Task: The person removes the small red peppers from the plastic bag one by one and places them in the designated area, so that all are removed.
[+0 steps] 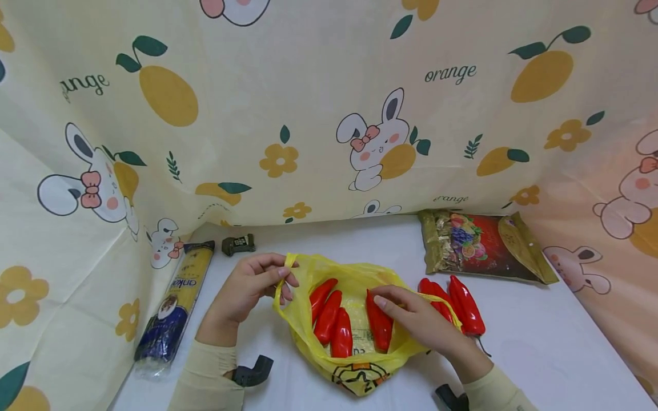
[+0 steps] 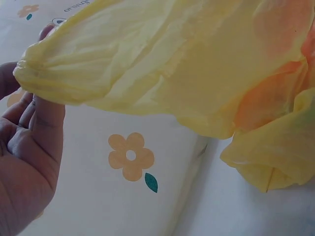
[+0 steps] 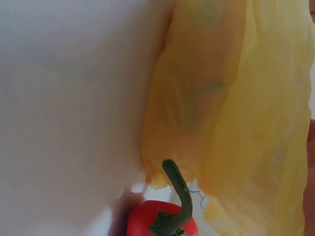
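While a red pepper (image 1: 379,328) is pinched by the right hand (image 1: 424,322), the yellow bag (image 1: 310,353) could be collapsed if the left hand (image 1: 251,289), pinching its handle (image 1: 290,261), were loosened

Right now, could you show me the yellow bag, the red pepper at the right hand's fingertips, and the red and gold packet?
Yellow bag (image 1: 354,278): head view, inside of its far wall.
Red pepper (image 1: 380,326): head view, middle of its body.
Red and gold packet (image 1: 480,246): head view, middle of its front.
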Motion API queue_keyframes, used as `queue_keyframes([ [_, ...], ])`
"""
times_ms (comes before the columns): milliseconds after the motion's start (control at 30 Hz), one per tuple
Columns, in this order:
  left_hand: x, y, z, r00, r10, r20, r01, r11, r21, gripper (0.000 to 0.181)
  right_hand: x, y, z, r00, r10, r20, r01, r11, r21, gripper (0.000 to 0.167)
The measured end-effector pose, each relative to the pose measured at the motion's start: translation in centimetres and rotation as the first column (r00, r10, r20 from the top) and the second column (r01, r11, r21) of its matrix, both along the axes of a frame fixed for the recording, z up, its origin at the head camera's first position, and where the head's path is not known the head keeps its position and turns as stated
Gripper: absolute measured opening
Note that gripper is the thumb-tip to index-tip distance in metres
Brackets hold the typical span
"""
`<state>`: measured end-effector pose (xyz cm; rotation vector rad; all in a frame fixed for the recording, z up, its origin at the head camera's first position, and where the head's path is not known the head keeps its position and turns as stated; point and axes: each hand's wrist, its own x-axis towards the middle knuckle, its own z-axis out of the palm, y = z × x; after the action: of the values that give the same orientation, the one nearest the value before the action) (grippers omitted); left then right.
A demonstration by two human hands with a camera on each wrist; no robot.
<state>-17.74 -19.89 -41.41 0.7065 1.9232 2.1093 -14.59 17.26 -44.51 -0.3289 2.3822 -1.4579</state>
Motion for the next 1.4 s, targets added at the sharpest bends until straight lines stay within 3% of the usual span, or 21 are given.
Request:
queue_keyframes([
  [133, 0.0, 0.0, 0.0, 1.0, -0.005, -0.009, 0.005, 1.0, 0.006, 0.026, -0.2, -0.7, -0.5, 0.998, 0.026, -0.052, -0.021, 0.994, 0.106, 0.049],
  [333, -0.1, 0.0, 0.0, 1.0, -0.008, -0.004, 0.008, 1.0, 0.007, 0.027, -0.2, -1.5, -0.6, 0.996, -0.026, -0.09, 0.045, 0.976, 0.214, 0.049],
  [533, -0.1, -0.1, -0.2, 1.0, -0.012, -0.005, 0.012, 1.0, 0.007, 0.027, -0.3, -2.3, -0.3, 0.992, -0.03, -0.124, 0.072, 0.933, 0.352, 0.055],
  [800, -0.1, 0.0, -0.1, 1.0, -0.011, 0.004, 0.011, 1.0, 0.003, 0.027, -0.2, -3.8, -1.5, 0.984, 0.039, -0.175, 0.059, 0.851, 0.521, 0.053],
  [900, -0.1, 0.0, -0.1, 1.0, -0.007, 0.009, 0.007, 1.0, -0.001, 0.026, 0.0, -4.3, -1.8, 0.985, 0.049, -0.164, 0.048, 0.838, 0.543, 0.053],
  [1167, -0.1, -0.1, -0.3, 1.0, -0.004, 0.012, 0.004, 1.0, -0.002, 0.024, 0.0, -4.8, -1.9, 0.979, 0.094, -0.184, 0.013, 0.86, 0.511, 0.05],
  [1267, -0.2, -0.1, -0.3, 1.0, -0.007, 0.01, 0.007, 1.0, 0.0, 0.024, 0.0, -4.6, -1.7, 0.978, 0.092, -0.186, -0.001, 0.897, 0.442, 0.046],
  [1400, -0.1, -0.2, -0.2, 1.0, -0.006, 0.01, 0.006, 1.0, 0.004, 0.023, -0.2, -4.1, -1.4, 0.984, 0.079, -0.16, -0.037, 0.967, 0.252, 0.039],
])
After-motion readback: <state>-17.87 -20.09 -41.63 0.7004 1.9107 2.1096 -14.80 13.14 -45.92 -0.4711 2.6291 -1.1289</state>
